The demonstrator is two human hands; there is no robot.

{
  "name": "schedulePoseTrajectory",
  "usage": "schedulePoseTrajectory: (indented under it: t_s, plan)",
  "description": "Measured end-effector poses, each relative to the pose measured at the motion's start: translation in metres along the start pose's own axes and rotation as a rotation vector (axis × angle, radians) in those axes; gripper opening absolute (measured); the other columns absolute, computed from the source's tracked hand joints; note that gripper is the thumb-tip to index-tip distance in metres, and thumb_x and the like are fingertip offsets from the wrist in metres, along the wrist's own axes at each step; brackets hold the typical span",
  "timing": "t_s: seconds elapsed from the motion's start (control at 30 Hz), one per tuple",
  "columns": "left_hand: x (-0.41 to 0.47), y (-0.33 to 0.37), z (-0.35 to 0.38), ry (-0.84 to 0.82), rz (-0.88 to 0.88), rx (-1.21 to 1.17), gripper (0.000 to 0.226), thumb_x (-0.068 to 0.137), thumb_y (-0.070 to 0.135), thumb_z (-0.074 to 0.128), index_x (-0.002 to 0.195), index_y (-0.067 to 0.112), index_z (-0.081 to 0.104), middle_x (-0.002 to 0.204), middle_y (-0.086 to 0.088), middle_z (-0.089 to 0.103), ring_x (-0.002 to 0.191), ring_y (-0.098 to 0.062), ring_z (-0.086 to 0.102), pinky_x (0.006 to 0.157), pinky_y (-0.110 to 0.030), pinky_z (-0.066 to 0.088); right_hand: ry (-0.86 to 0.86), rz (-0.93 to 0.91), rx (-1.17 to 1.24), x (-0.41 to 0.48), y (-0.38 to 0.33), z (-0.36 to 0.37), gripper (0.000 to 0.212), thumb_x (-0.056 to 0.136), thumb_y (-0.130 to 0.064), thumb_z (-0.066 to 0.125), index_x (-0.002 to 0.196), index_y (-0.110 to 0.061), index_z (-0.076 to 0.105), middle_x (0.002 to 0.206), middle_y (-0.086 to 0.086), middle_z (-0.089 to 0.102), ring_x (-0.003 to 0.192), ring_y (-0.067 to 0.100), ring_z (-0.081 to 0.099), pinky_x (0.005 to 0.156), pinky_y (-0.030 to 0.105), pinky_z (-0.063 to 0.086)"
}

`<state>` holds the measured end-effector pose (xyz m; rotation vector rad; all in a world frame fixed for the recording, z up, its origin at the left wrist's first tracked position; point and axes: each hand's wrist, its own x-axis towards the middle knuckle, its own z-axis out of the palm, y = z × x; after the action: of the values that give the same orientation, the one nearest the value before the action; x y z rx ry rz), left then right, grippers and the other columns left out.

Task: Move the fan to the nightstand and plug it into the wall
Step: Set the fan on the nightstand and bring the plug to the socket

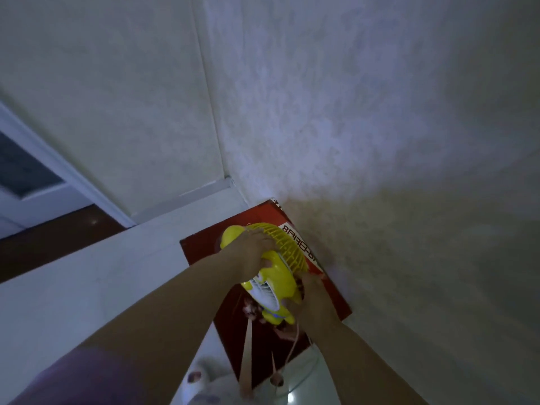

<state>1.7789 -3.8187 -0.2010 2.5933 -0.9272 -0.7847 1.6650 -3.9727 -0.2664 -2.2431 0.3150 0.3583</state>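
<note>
A small yellow fan (280,276) with a round grille and a white vented back rests on a dark red box (204,249) in the room's corner. My left hand (252,249) grips the fan's upper left side near the grille rim. On the fan's lower right side, my right hand (308,290) is closed around the body. A thin pale cord (292,346) hangs down from the fan's base. No plug or wall socket is visible.
Textured walls meet in a corner just behind the box. A white ledge (87,282) runs left of the box. A door frame (58,165) and dark floor lie at far left. Pale straps (247,355) hang below the box, above a glass surface (301,378).
</note>
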Motion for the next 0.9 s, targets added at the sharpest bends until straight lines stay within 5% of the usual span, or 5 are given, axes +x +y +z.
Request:
schedulePoseTrajectory:
  t_s: [0.17,0.37,0.6,0.9]
  plan:
    - [-0.003,-0.005,0.006,0.09,0.022,-0.051,0.046,0.087,0.025,0.058,0.131,0.016,0.048,0.144,-0.007,0.043,0.138,-0.02,0.029,0.111,-0.03,0.012,0.086,-0.062,-0.022,-0.004,-0.002,0.005,0.08,0.054,-0.054,0.051,0.118,-0.006,0.052,0.114,0.016,0.055,0.105,0.029,0.051,0.081,0.028,0.036]
    - [-0.001,-0.013,0.018,0.152,0.055,-0.102,0.053,0.088,0.024,0.057,0.137,0.015,0.04,0.153,-0.007,0.029,0.145,-0.024,0.016,0.117,-0.04,0.009,0.198,-0.079,0.039,-0.001,0.011,0.014,0.054,0.059,-0.028,0.069,0.107,-0.006,0.059,0.102,0.015,0.057,0.091,0.028,0.057,0.076,0.031,0.043]
    - [-0.005,-0.012,0.026,0.165,0.012,-0.125,0.058,0.091,0.022,0.051,0.143,0.021,0.026,0.159,-0.003,0.01,0.146,-0.025,-0.004,0.116,-0.046,0.001,0.25,-0.132,0.078,-0.007,0.014,0.02,0.054,0.063,-0.032,0.068,0.109,-0.006,0.059,0.101,0.005,0.049,0.09,0.024,0.055,0.077,0.037,0.049]
    - [-0.024,0.027,0.056,0.408,-0.226,-0.268,0.057,0.095,0.016,0.042,0.146,0.018,0.017,0.159,-0.002,-0.003,0.146,-0.021,-0.009,0.12,-0.042,0.005,0.245,-0.253,-0.012,-0.018,0.012,0.023,0.089,0.068,-0.071,0.042,0.119,0.001,0.051,0.116,0.024,0.05,0.1,0.021,0.045,0.088,0.028,0.036]
